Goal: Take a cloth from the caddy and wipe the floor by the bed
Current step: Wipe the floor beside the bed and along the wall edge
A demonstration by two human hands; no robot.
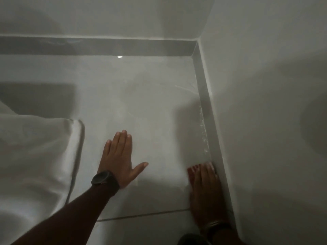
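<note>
My left hand (122, 161) lies flat on the pale tiled floor (150, 106), fingers spread and holding nothing; a black watch sits on its wrist. My right hand (205, 184) is blurred and presses down on the floor right against the baseboard (205, 103) of the right wall. A reddish cloth (192, 171) shows as a small edge under its fingertips; the rest is hidden by the hand. The bed's white sheet (40, 156) hangs at the left. The caddy is not in view.
White walls meet in a corner at the upper right, with a grey baseboard along both. A grout line (141, 215) crosses the floor near my wrists. A dark shape (191, 240) sits at the bottom edge. The light is dim.
</note>
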